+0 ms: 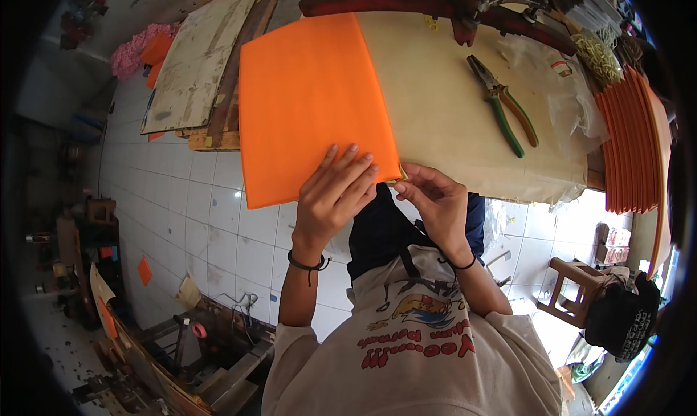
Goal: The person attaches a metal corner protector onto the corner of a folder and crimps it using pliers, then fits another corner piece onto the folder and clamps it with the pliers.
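Note:
A bright orange board cover (312, 104) lies at the table's near edge, its near side reaching past that edge. My left hand (336, 189) rests on its near part, fingers stretched out and flat on the surface. At the cover's near right corner sits a small gold-coloured corner piece (401, 173). My right hand (435, 198) pinches this piece between thumb and fingers, which partly hide it. Farther right on the table lie pliers (501, 104) with green and tan handles, jaws pointing away from me, apart from both hands.
A dark red metal bar (392, 3) crosses the table's far side. Clear plastic bags (573, 89) lie at right, beside a stack of orange covers (630, 147). A worn board (200, 60) is at left. Behind on the right stands a brown stool (573, 289).

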The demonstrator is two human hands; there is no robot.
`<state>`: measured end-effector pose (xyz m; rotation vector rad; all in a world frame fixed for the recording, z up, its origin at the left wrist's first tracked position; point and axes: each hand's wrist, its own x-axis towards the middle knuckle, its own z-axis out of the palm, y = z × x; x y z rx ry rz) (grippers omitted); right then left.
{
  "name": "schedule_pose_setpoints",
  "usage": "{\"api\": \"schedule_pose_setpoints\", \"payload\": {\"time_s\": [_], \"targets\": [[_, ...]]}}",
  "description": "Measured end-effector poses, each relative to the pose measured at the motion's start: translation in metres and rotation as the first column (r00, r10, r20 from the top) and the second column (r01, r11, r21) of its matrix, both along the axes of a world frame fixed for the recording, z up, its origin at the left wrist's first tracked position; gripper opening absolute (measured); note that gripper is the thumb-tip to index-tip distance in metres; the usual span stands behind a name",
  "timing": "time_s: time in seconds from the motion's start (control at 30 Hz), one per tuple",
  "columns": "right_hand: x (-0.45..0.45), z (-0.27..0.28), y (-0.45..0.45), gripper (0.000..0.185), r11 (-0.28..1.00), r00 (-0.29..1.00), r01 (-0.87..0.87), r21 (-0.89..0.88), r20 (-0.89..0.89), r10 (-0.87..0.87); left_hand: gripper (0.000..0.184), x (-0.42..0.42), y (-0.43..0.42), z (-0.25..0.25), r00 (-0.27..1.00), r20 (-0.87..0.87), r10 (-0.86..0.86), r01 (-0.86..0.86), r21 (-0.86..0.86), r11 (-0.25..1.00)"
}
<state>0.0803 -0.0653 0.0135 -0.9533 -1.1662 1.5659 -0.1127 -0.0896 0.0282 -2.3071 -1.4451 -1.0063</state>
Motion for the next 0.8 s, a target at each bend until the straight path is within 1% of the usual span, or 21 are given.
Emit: {"api": "schedule_pose_setpoints", "payload": {"time_s": [0.13,0.23,0.47,0.63,0.73,0.8], "targets": [[-0.002,-0.003,0.001,0.031,0.999,0.999,0.003,0.038,-0.042,-0.002,0.031,0.0,0.001,-0.001,1.0,-0.005,0.0,0.0,0.009,1.0],[-0.006,-0.007,0.002,0.031,0.999,0.999,0.026,0.038,-0.031,-0.025,0.031,0.0,0.001,-0.004,1.0,0.0,-0.007,0.007,0.017,1.0],[-0.009,-0.016,0.002,0.027,0.995,0.997,0.061,0.073,-0.046,-0.057,0.031,0.002,0.001,0.001,0.999,0.03,-0.014,0.013,0.04,0.999],[-0.013,-0.015,0.006,0.024,0.992,0.996,0.09,0.094,-0.039,-0.086,0.029,0.001,0.0,0.005,0.998,-0.047,-0.036,0.037,0.028,0.999],[-0.011,-0.012,0.009,0.024,0.987,0.997,0.059,0.151,0.048,-0.067,0.028,0.0,-0.002,0.005,0.994,-0.102,-0.033,0.034,0.014,0.999],[-0.012,-0.016,0.008,0.027,0.984,0.997,0.071,0.163,0.029,-0.077,0.027,0.0,-0.001,0.002,0.993,-0.118,-0.026,0.028,0.015,1.0]]}}
